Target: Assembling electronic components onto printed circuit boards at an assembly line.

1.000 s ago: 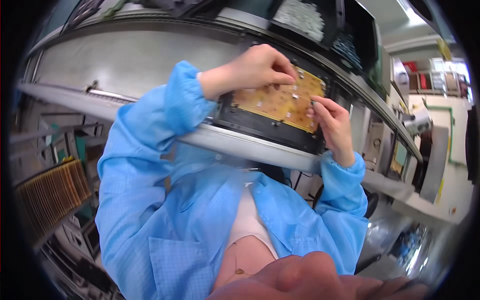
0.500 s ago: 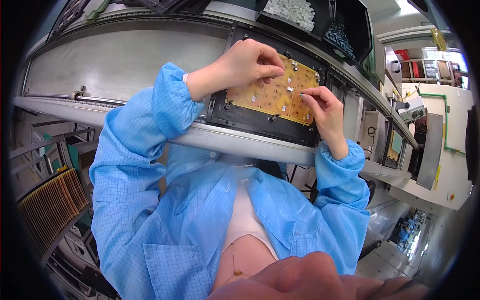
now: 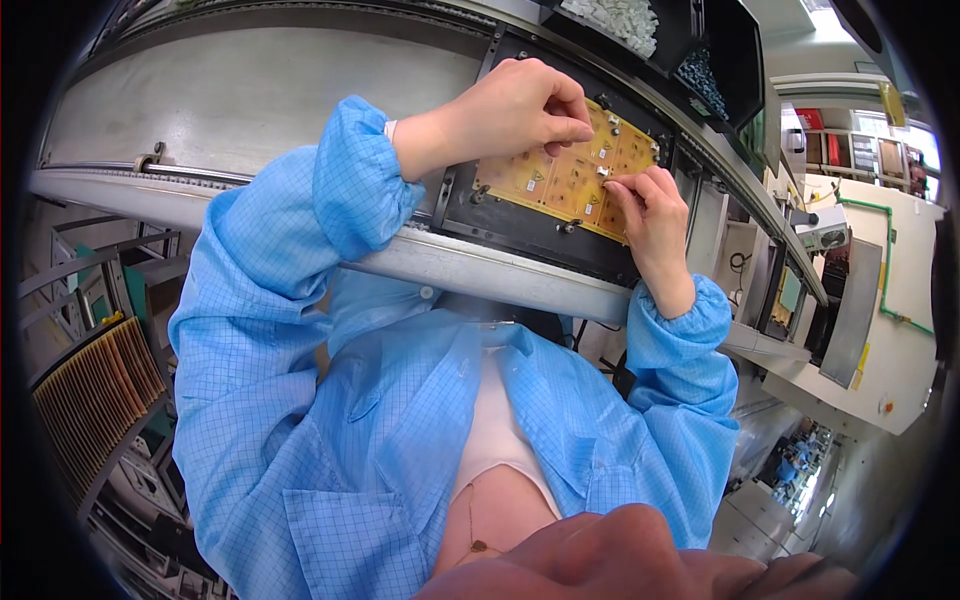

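Observation:
A yellow circuit board panel [image 3: 522, 184] lies in a black carrier frame [image 3: 500, 222] on the conveyor. White connectors [image 3: 602, 171] and small dark parts sit on it. My left hand [image 3: 540, 105] hovers over the panel's far left part, thumb and fingers pinched together; whatever is between them is too small or hidden to name. At the panel's right side my right hand [image 3: 655, 215] has its thumb and index fingertips closed close to the surface, beside a white connector. The fingers cover what they pinch.
Beyond the carrier stand black bins, one with white parts [image 3: 625, 22], one with dark blue parts [image 3: 702, 80]. A metal rail [image 3: 500, 268] runs along the near edge. At left is a rack of upright boards [image 3: 98, 405]; a pale machine [image 3: 850, 270] stands right.
The view has shifted slightly. My right fingertips have moved in closer to the white connector at the panel's middle. My left hand stays pinched above the panel.

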